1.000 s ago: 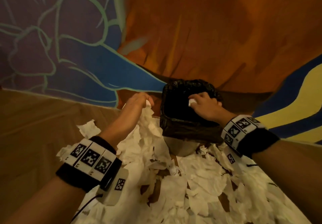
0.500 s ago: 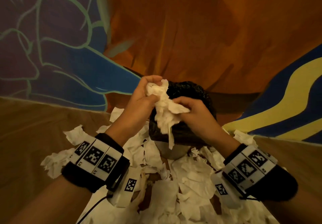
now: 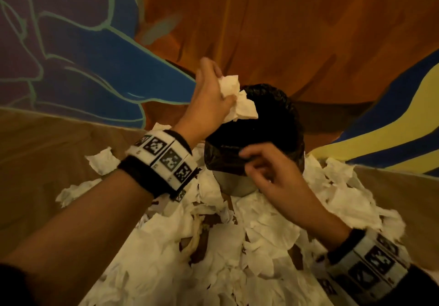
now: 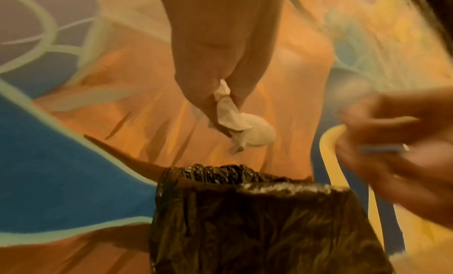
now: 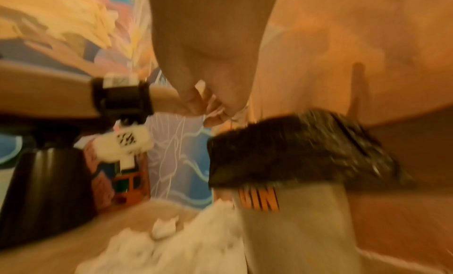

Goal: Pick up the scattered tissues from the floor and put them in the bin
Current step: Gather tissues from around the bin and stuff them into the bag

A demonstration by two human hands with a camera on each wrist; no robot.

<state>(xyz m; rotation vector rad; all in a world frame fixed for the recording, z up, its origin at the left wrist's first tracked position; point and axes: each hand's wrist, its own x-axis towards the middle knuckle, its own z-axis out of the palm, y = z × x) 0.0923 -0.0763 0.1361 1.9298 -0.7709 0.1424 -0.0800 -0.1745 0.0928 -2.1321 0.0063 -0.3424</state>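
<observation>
Floor, left: bare brown wooden floor (image 3: 47,153); a few loose scraps of tissue lie at its edge, apart from the main heap.
Wall: painted mural (image 3: 95,51) at the far side, purple and blue at left, orange in the middle, yellow and blue bands at right.
Left hand: the left hand (image 3: 209,94) is raised above the far-left rim of the bin, fingers and thumb curled round a crumpled tissue wad (image 3: 240,102). In the left wrist view the wad (image 4: 245,127) hangs from the pinching fingers (image 4: 203,96), in the air above the bin's mouth and not touching the liner.
Left wristband: black band with white coded squares (image 3: 164,156) on the left forearm.
Scattered tissues: a dense white heap (image 3: 213,246) covers the floor on the near side of the bin and spreads to both sides of it, pressed up against its base.
Bin: grey bin (image 3: 235,184) standing upright near the wall, lined with a black bag (image 3: 268,96) folded down over the rim; orange lettering shows on its side in the right wrist view (image 5: 259,199), too blurred to read.
Right hand: the right hand (image 3: 268,170) is at the near rim of the bin, fingers loosely curled with nothing in them; blur hides whether the fingertips touch the liner.
Right wristband: matching band (image 3: 370,267) at the near right.
</observation>
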